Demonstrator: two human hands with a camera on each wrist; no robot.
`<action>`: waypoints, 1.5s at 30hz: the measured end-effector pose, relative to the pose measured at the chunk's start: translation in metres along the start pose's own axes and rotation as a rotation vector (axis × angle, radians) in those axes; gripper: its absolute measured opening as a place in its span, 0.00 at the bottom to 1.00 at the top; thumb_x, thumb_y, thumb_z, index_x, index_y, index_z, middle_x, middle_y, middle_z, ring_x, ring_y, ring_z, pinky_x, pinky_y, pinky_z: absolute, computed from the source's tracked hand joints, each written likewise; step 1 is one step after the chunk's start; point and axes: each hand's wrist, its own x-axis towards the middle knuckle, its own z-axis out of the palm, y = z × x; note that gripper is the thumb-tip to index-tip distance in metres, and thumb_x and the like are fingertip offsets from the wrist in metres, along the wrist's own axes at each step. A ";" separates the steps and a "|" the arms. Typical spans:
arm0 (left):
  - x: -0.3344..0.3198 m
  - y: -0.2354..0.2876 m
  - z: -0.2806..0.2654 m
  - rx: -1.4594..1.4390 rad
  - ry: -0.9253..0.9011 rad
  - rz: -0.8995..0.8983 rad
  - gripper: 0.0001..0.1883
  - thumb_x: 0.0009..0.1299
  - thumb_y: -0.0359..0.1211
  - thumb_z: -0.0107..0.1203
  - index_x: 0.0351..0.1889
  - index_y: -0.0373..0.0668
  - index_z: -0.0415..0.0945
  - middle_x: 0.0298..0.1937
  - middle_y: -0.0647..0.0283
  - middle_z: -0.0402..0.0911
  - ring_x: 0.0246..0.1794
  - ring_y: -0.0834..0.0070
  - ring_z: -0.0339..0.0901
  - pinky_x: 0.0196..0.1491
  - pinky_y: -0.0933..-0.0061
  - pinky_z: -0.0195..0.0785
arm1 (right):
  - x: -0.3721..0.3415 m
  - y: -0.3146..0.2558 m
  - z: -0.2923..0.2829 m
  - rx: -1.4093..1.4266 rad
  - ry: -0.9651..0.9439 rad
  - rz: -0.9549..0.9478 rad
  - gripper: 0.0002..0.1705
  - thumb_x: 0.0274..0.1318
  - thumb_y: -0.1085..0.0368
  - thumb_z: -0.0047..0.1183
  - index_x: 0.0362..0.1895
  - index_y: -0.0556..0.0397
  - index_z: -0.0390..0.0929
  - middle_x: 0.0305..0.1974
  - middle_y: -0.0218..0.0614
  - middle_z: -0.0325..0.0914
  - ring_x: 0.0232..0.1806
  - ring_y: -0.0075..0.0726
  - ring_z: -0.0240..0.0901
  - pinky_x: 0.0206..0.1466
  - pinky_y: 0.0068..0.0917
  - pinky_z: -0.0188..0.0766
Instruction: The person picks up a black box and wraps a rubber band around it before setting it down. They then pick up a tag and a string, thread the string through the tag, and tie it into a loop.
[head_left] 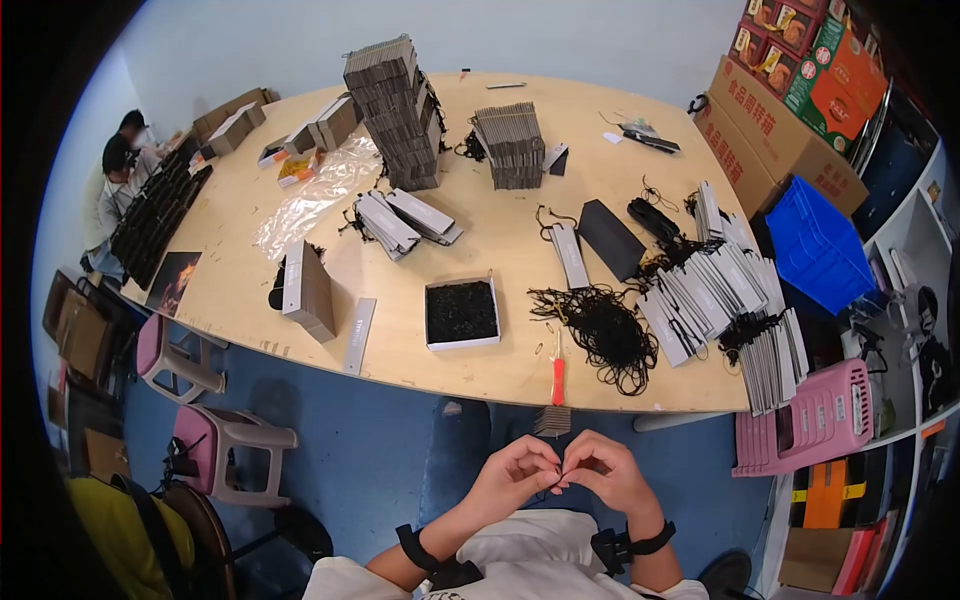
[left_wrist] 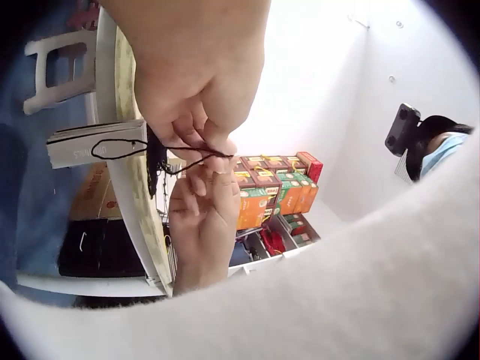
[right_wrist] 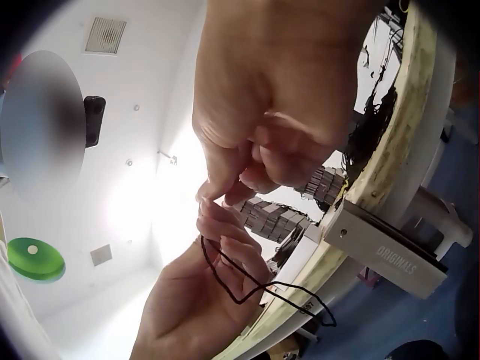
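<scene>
Both hands meet in front of the body, just off the table's front edge. The left hand (head_left: 512, 480) pinches a thin black cord (left_wrist: 184, 169) between thumb and fingertips. Touching it, the right hand (head_left: 610, 478) pinches at the same spot, with its other fingers curled. A loop of the cord (right_wrist: 259, 288) hangs from the fingertips in the right wrist view. The fingers hide the part of the cord between them. A stack of grey tags (head_left: 553, 421) juts from the table edge just beyond the hands; its top tag (right_wrist: 390, 255) reads "ORIGINALS".
On the table (head_left: 420, 372) are a red-handled tool (head_left: 558, 380), a white box of black material (head_left: 462, 312), a tangled cord pile (head_left: 610, 340), fanned grey tags (head_left: 715, 290) and tall stacks (head_left: 400, 115). Pink stools (head_left: 215, 450) stand left, a blue crate (head_left: 818, 245) right. People sit far left.
</scene>
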 end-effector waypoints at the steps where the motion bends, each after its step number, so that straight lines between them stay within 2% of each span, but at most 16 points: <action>1: 0.000 -0.001 -0.003 -0.002 -0.043 -0.002 0.08 0.71 0.23 0.54 0.46 0.35 0.69 0.39 0.60 0.80 0.40 0.76 0.80 0.46 0.74 0.75 | 0.000 -0.001 0.000 0.004 -0.021 -0.004 0.05 0.53 0.79 0.59 0.34 0.60 0.77 0.38 0.36 0.73 0.37 0.27 0.73 0.39 0.21 0.73; 6: -0.001 0.000 -0.008 -0.012 -0.161 -0.007 0.12 0.71 0.22 0.54 0.50 0.36 0.65 0.39 0.60 0.80 0.41 0.76 0.79 0.48 0.73 0.74 | -0.004 0.005 -0.002 -0.010 -0.097 -0.057 0.06 0.54 0.79 0.58 0.36 0.60 0.76 0.38 0.34 0.73 0.37 0.26 0.76 0.40 0.21 0.75; 11: -0.001 0.005 -0.009 0.014 -0.241 -0.042 0.15 0.71 0.22 0.53 0.53 0.36 0.62 0.39 0.59 0.80 0.42 0.75 0.80 0.48 0.73 0.74 | -0.009 0.001 0.003 0.082 -0.089 0.031 0.08 0.53 0.79 0.59 0.38 0.60 0.78 0.38 0.34 0.73 0.38 0.28 0.78 0.40 0.21 0.76; 15: -0.001 0.007 -0.008 0.072 -0.246 -0.066 0.15 0.71 0.22 0.53 0.53 0.37 0.62 0.39 0.59 0.81 0.43 0.75 0.80 0.48 0.74 0.73 | -0.008 -0.004 0.002 0.022 -0.114 -0.041 0.10 0.53 0.79 0.59 0.41 0.60 0.79 0.38 0.34 0.73 0.39 0.28 0.79 0.41 0.22 0.76; 18: -0.001 0.006 -0.007 0.051 -0.218 -0.047 0.16 0.70 0.22 0.56 0.52 0.36 0.63 0.39 0.58 0.82 0.41 0.76 0.80 0.46 0.75 0.73 | -0.008 -0.007 0.001 -0.008 -0.103 -0.045 0.11 0.52 0.79 0.60 0.41 0.58 0.80 0.38 0.33 0.74 0.37 0.26 0.77 0.37 0.20 0.74; 20: -0.003 0.008 -0.006 0.211 -0.189 0.013 0.16 0.69 0.22 0.56 0.52 0.37 0.63 0.39 0.58 0.82 0.42 0.76 0.80 0.46 0.75 0.73 | -0.010 -0.005 -0.003 -0.108 -0.094 -0.056 0.11 0.51 0.78 0.61 0.41 0.57 0.81 0.38 0.32 0.75 0.35 0.22 0.75 0.34 0.18 0.70; 23: -0.004 0.012 -0.005 0.372 -0.182 0.050 0.16 0.69 0.21 0.56 0.51 0.37 0.63 0.38 0.58 0.82 0.41 0.76 0.80 0.46 0.76 0.73 | -0.009 -0.005 -0.002 -0.083 -0.077 -0.047 0.12 0.49 0.77 0.62 0.40 0.55 0.81 0.38 0.31 0.76 0.34 0.21 0.73 0.32 0.17 0.67; 39: -0.006 0.013 -0.004 0.614 -0.120 0.262 0.15 0.67 0.21 0.58 0.49 0.35 0.65 0.36 0.57 0.83 0.38 0.77 0.82 0.42 0.77 0.74 | -0.008 -0.006 -0.002 -0.042 -0.091 -0.056 0.10 0.51 0.78 0.60 0.40 0.58 0.81 0.40 0.34 0.75 0.35 0.22 0.73 0.34 0.17 0.69; 41: -0.007 0.012 -0.004 0.635 -0.099 0.302 0.15 0.67 0.22 0.60 0.48 0.36 0.67 0.36 0.58 0.83 0.37 0.77 0.82 0.41 0.78 0.74 | -0.008 -0.009 -0.003 0.092 -0.112 -0.014 0.10 0.51 0.77 0.60 0.40 0.58 0.81 0.40 0.35 0.76 0.36 0.23 0.73 0.34 0.17 0.70; 45: -0.007 0.015 0.001 0.718 -0.097 0.371 0.15 0.66 0.23 0.61 0.47 0.36 0.67 0.36 0.58 0.83 0.38 0.77 0.82 0.40 0.78 0.74 | -0.007 -0.002 -0.002 0.023 -0.109 -0.060 0.10 0.52 0.77 0.60 0.40 0.59 0.81 0.39 0.35 0.76 0.37 0.24 0.73 0.35 0.17 0.71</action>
